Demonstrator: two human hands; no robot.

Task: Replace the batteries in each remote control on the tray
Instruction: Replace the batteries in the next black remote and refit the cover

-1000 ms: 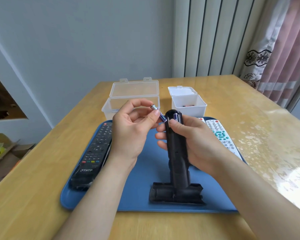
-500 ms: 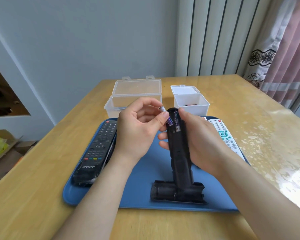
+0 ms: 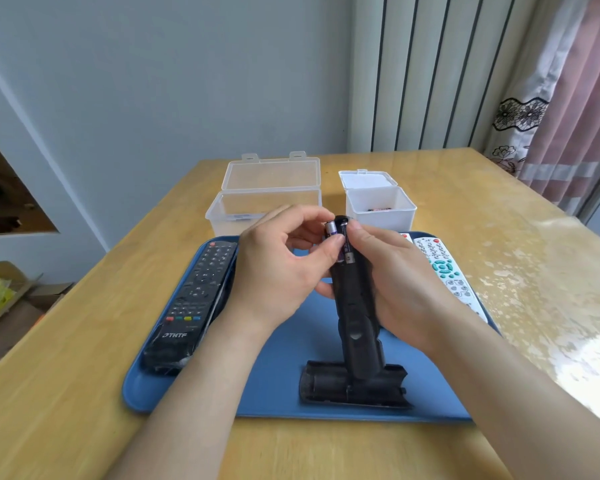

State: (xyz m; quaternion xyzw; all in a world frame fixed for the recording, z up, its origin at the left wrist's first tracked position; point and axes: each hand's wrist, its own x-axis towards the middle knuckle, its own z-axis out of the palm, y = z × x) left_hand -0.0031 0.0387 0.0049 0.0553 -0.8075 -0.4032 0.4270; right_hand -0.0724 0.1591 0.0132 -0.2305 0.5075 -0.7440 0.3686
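Over the blue tray (image 3: 284, 341), the left hand (image 3: 278, 271) pinches a battery (image 3: 332, 230) against the black remote (image 3: 357, 323) the right hand (image 3: 402, 282) grips.

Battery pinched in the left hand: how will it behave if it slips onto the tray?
It would likely roll: the battery is a smooth cylinder and the blue tray is flat, though its raised rim may catch it. It is probably slippery, given the glossy wrap and that the left hand pinches it by the fingertips only. It looks rigid, so it should not flex against the black remote.
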